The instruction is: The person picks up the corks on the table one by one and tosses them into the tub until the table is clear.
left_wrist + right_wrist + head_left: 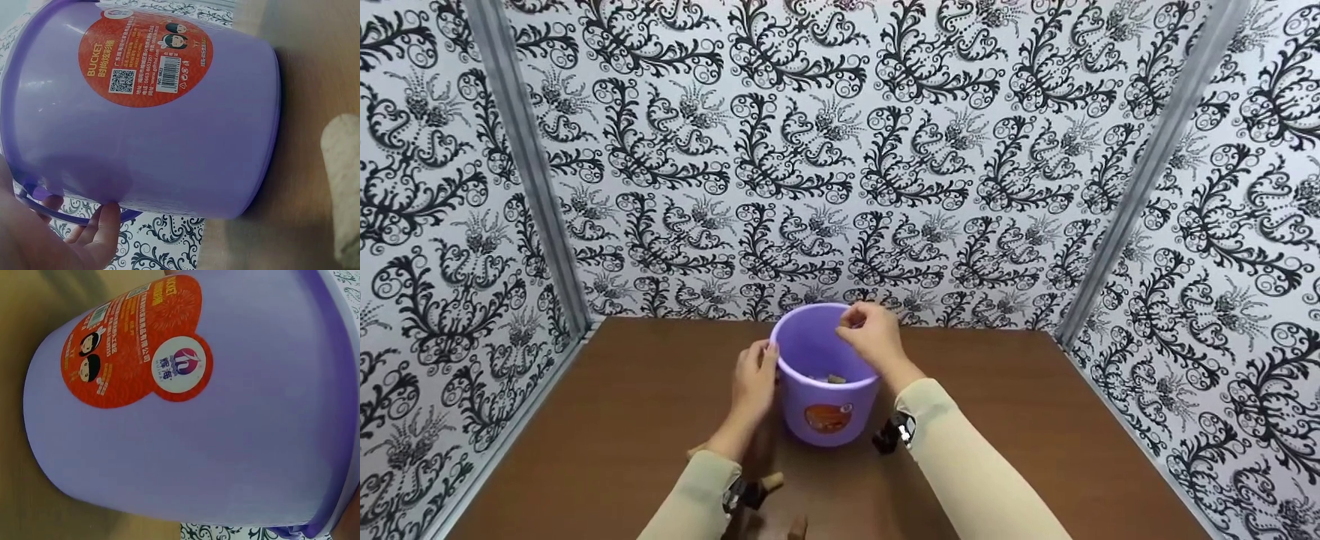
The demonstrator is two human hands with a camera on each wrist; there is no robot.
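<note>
A purple bucket (829, 409) with an orange label stands upright near the back of the table. My left hand (754, 379) grips its left rim. In the left wrist view the fingers (104, 233) reach along the bucket's outside, beside the purple handle (59, 216). My right hand (874, 334) is over the right rim, its fingers curled in toward the thumb; I cannot tell whether something is between them. A small tan piece (836, 379) shows at the bucket's bottom. The right wrist view is filled mostly by the bucket's side (225, 455), the hand almost out of sight.
Stubby tan pieces lie on the brown table (1005, 420), one piece (772, 481) beside the left wrist and another (798, 527) at the front edge of view. A large rounded tan piece (344, 185) is close to the left wrist camera. Patterned walls (810, 150) enclose the table's back and sides.
</note>
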